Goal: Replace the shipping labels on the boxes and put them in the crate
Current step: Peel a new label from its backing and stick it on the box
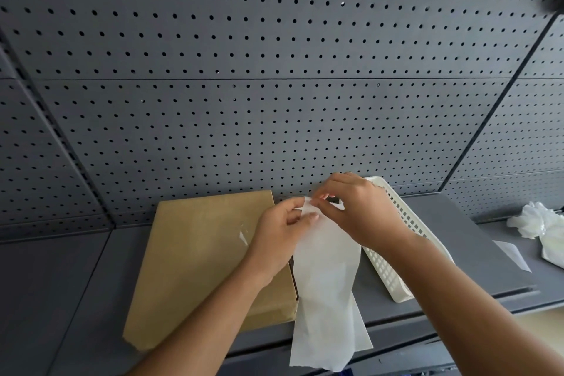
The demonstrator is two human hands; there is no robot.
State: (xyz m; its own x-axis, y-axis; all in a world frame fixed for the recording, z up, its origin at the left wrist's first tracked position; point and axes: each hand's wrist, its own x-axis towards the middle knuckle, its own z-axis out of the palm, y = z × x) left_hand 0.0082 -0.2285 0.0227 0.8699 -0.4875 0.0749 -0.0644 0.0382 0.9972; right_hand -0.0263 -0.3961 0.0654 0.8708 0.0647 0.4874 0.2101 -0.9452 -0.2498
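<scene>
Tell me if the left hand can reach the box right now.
Probably yes. The left hand is just above the right edge of the box, nothing between them. But it pinches the label sheet together with the right hand, so it must let go first.

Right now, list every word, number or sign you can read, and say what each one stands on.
None can be read.
The sheet, pinched by the left hand and the right hand, shows a blank face.
The box top is plain brown, with no print.
The crate shows no marking.
</scene>
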